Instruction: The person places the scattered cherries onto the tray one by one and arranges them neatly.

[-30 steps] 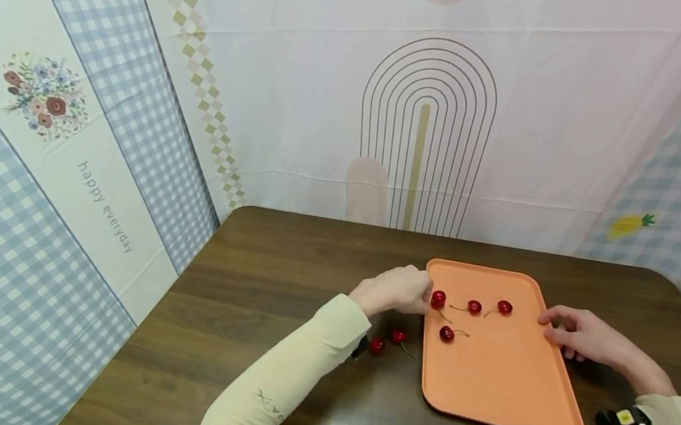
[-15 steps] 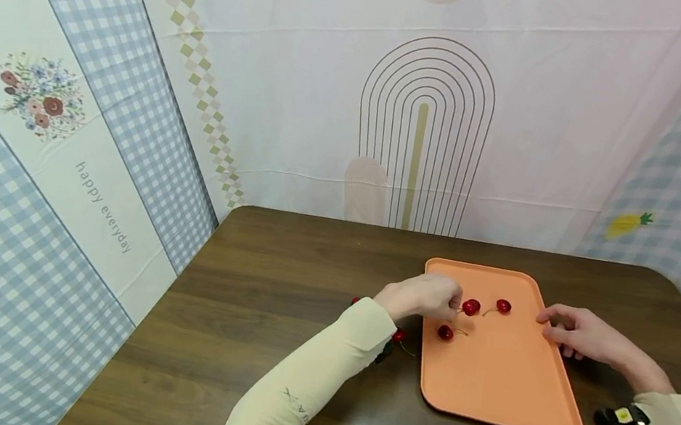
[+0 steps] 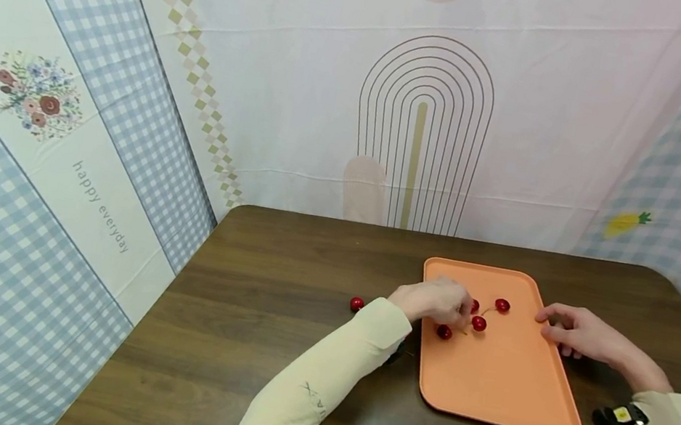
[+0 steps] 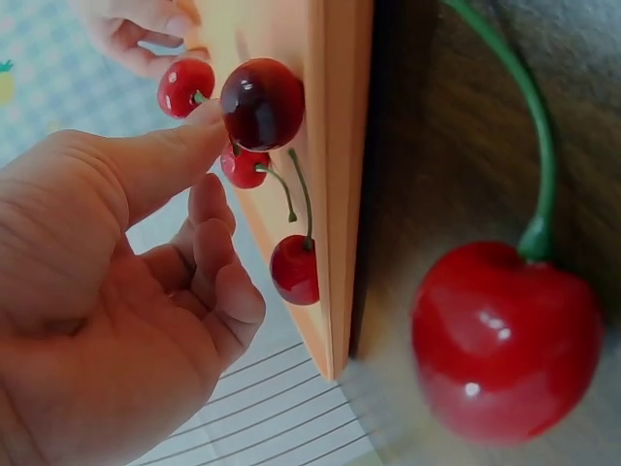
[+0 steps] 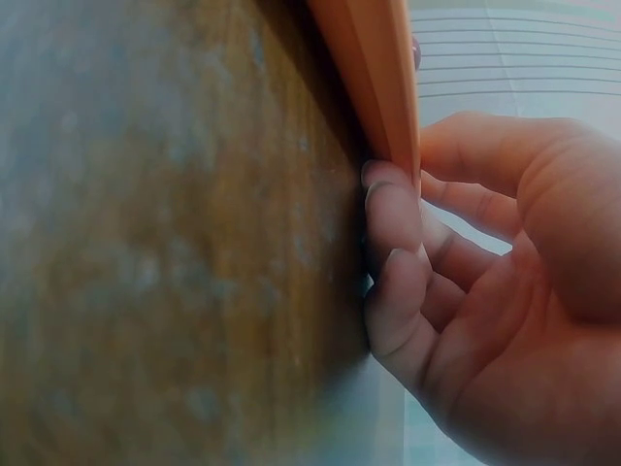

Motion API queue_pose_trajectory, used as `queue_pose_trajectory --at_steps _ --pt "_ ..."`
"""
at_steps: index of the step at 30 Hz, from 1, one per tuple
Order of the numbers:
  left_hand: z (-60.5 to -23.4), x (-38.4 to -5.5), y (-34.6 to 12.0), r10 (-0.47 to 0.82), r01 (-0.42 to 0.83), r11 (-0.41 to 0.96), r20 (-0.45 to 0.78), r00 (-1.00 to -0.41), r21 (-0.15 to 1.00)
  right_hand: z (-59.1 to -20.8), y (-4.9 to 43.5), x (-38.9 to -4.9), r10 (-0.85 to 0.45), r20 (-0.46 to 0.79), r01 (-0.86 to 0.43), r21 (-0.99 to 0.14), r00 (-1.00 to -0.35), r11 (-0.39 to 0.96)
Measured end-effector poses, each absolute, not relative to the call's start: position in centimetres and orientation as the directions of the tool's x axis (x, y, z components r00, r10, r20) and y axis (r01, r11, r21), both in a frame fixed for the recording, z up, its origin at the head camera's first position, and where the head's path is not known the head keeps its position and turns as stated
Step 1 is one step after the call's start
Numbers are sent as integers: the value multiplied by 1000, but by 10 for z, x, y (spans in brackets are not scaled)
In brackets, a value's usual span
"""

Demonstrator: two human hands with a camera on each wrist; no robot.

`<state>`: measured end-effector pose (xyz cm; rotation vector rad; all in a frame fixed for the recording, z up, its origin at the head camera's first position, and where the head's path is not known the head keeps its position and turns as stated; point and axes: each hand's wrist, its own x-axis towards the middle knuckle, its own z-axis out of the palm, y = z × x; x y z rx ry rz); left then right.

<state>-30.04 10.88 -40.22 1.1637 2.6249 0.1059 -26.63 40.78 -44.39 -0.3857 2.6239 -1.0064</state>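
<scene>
My left hand [image 3: 436, 300] is over the left part of the orange tray [image 3: 503, 384]. In the left wrist view, its thumb tip meets the stem of a red cherry [image 4: 184, 87], pinched from above; the index fingertip is hidden behind the thumb. That cherry [image 3: 479, 323] hangs at or just above the tray surface; I cannot tell which. Around it on the tray lie a dark cherry [image 3: 444, 332] and two red ones, one partly behind my fingers. My right hand [image 3: 583, 335] grips the tray's right edge, thumb on the rim and fingers curled beneath.
A loose cherry [image 3: 356, 304] lies on the brown wooden table [image 3: 280, 262] left of the tray. Close to the left wrist camera is a large-looking cherry [image 4: 505, 340] on the table. Printed cloths [image 3: 306, 90] hang behind and beside the table.
My left hand has moved right from the tray's left edge, carrying a cherry by its stem further onto the tray. The right hand stays at the tray edge.
</scene>
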Motion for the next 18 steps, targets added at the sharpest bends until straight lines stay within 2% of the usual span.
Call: queue_pose_trajectory --at_steps 18 --pt "-406 -299 116 741 765 644 -242 -626 -10 -442 406 -266 -354 -182 -144 -678 -917 721"
